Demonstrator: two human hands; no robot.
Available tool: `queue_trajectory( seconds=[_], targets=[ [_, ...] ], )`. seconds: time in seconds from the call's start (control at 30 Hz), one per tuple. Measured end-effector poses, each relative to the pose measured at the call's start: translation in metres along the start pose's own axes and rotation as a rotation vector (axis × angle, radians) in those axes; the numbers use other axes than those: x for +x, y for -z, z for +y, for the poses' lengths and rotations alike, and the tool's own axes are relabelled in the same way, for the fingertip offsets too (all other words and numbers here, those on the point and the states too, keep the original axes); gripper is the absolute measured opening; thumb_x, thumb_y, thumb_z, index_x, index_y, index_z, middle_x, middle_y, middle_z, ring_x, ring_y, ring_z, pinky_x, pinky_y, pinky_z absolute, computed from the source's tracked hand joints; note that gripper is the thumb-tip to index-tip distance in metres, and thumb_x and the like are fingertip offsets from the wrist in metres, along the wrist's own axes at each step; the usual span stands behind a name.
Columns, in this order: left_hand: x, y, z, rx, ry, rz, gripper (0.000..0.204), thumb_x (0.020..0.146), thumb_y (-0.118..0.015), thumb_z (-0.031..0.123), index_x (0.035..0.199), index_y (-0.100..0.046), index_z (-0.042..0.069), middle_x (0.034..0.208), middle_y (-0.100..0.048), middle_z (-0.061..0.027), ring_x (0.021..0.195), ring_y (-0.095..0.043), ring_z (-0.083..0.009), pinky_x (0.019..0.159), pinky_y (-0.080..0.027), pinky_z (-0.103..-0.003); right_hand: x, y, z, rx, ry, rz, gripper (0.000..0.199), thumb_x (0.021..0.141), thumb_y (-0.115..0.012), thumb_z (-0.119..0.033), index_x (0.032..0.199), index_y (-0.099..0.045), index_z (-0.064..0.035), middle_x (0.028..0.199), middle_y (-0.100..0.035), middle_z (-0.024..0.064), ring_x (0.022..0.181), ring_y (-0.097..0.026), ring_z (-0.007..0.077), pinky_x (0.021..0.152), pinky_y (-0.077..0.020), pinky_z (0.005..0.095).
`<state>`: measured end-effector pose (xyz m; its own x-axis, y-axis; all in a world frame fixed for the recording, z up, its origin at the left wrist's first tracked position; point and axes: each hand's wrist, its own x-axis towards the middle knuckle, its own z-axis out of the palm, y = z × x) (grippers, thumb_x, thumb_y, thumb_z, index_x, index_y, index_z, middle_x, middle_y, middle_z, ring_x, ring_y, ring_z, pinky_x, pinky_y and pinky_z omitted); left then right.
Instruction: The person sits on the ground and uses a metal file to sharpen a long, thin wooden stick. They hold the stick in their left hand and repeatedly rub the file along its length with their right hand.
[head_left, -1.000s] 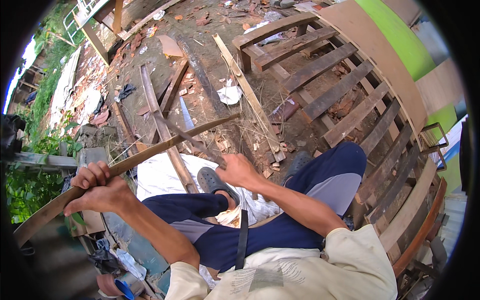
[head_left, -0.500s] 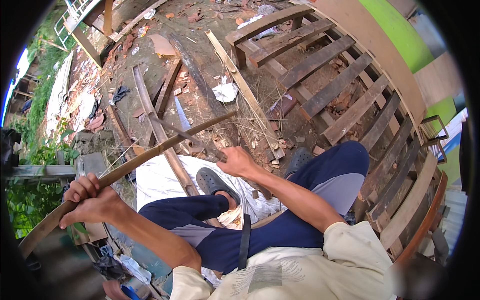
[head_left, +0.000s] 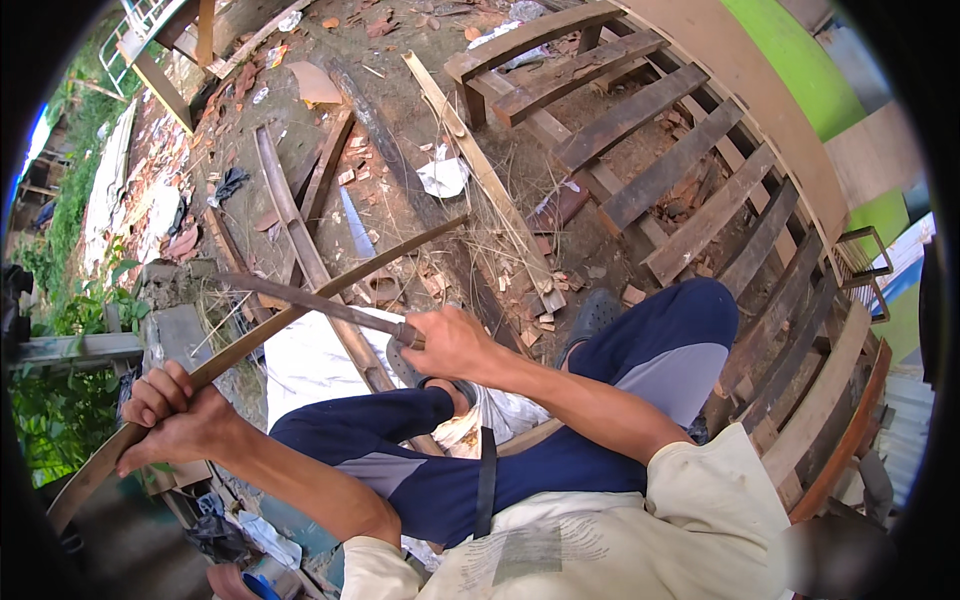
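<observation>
My left hand (head_left: pixel 180 415) is closed round the lower part of a long, thin wooden strip (head_left: pixel 400 250), which slants up to the right across my view. In my right hand (head_left: pixel 450 342) is the handle of a machete (head_left: pixel 300 297). Its long dark blade points left and crosses over the strip, well up from my left hand; whether the two touch I cannot tell. Below them a pale half-round length of wood (head_left: pixel 290 215) lies over a white sheet (head_left: pixel 310 360) by my feet.
A slatted wooden frame (head_left: pixel 630 190) spans the right side. A hand saw (head_left: pixel 357 225), a dark pole (head_left: pixel 375 130), a split pale pole (head_left: pixel 490 180) and wood chips lie on the ground ahead. A concrete block (head_left: pixel 180 335) and plants (head_left: pixel 70 420) are at left.
The machete has swung back toward me, its blade now reaching farther left across the strip. My right hand has shifted slightly left and nearer. My left hand keeps its hold.
</observation>
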<state>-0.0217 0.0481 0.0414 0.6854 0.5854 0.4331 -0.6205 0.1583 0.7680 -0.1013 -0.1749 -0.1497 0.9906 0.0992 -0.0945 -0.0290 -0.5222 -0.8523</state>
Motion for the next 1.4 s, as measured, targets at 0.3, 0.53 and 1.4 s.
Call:
queue_trajectory(
  seconds=[0.3,0.53,1.4],
  targets=[
    [-0.002,-0.005,0.004,0.017,-0.027,0.066,0.078,0.073,-0.024,0.092,0.066,-0.029,0.015,0.055,-0.019,0.0024,0.047,-0.017,-0.0112,0.045,-0.019,-0.027,0.020,-0.014,0.053,-0.012,-0.215,0.060,0.029,0.078,-0.067,-0.029,0.090,-0.070,-0.0024,0.072,-0.065,0.0270,0.076,-0.067,0.0443,0.076,-0.0529,0.0502],
    [-0.003,0.008,0.004,0.041,-0.018,0.076,0.078,0.074,-0.020,0.092,0.065,-0.027,0.015,0.054,-0.018,0.0024,0.046,-0.016,-0.0114,0.044,-0.019,-0.026,-0.003,-0.008,0.014,-0.049,-0.058,0.003,0.034,0.078,-0.067,-0.030,0.091,-0.067,0.0021,0.073,-0.067,0.0248,0.068,-0.067,0.0431,0.070,-0.0541,0.0504],
    [0.016,0.018,-0.001,-0.083,0.041,-0.049,0.076,0.078,-0.021,0.089,0.061,-0.031,0.016,0.053,-0.020,0.0033,0.046,-0.015,-0.0107,0.045,-0.018,-0.027,0.026,-0.010,0.122,0.070,-0.426,-0.050,0.027,0.075,-0.062,-0.023,0.081,-0.068,0.0027,0.071,-0.067,0.0235,0.071,-0.069,0.0357,0.071,-0.0558,0.0456]
  ],
)
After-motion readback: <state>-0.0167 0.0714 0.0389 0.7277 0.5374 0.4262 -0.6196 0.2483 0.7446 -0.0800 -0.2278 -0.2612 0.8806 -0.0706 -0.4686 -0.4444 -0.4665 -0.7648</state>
